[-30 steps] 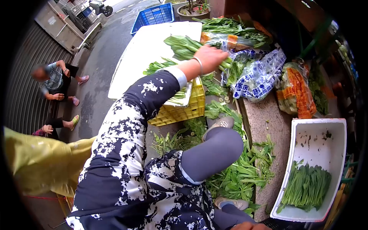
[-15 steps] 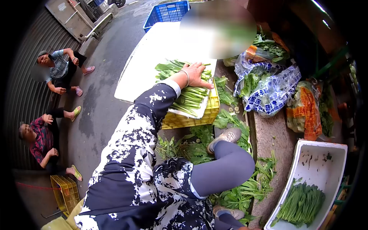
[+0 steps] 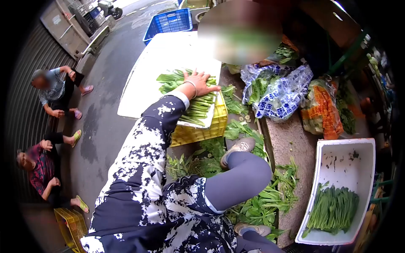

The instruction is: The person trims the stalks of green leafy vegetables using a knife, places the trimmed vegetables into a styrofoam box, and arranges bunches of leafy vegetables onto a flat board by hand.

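Note:
My left hand (image 3: 196, 84) lies spread on a pile of long-stemmed leafy greens (image 3: 197, 111), palm down, with fingers apart and the thumb pointing right. The greens rest on the near end of a large white board (image 3: 143, 84), their leaves to the left and cut stems toward the right edge. Under this end of the board stands a yellow plastic crate (image 3: 198, 134). My right hand is out of sight.
Loose leaves (image 3: 261, 206) litter the ground around my feet. At right, a white foam box (image 3: 346, 147) holds a row of greens. Bagged vegetables (image 3: 282, 97) lie along the kerb. A blue crate (image 3: 168, 23) stands beyond the board. Two people (image 3: 57, 90) sit at left.
The whole view has shifted, so the board, crates and foam box appear farther left. My left hand stays spread on the greens.

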Demonstrator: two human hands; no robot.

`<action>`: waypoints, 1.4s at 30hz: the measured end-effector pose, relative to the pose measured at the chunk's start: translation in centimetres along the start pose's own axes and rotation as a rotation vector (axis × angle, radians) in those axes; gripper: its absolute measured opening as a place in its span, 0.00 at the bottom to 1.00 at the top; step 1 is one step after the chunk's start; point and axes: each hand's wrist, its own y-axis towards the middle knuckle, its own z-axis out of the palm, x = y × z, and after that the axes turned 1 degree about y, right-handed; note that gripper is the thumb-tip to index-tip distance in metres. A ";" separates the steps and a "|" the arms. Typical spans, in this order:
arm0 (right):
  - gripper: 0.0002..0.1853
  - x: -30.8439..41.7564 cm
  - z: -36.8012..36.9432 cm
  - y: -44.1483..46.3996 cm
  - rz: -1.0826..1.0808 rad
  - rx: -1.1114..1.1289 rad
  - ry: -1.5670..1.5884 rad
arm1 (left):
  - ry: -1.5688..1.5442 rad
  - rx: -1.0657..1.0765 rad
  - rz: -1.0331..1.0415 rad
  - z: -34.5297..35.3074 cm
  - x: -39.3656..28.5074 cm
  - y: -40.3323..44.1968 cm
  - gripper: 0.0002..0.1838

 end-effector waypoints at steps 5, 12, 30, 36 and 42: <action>0.16 4.5 0.7 -5.4 -0.317 -0.775 -0.527 | 0.224 0.059 -0.045 -2.6 -4.5 1.2 0.44; 0.16 19.7 2.9 -24.6 -0.825 -1.360 -1.023 | -0.120 -0.237 0.750 -4.0 -23.1 -10.5 0.29; 0.15 20.8 -20.0 -40.5 0.854 -2.102 -1.848 | -0.341 0.147 1.162 8.6 -42.6 -19.1 0.18; 0.15 21.3 -19.3 -39.2 0.524 -2.147 -1.667 | -0.377 0.122 1.212 8.6 -42.4 -19.2 0.17; 0.12 20.8 -14.9 -33.4 0.086 -2.127 -1.190 | -0.544 0.018 1.351 8.7 -42.7 -19.1 0.15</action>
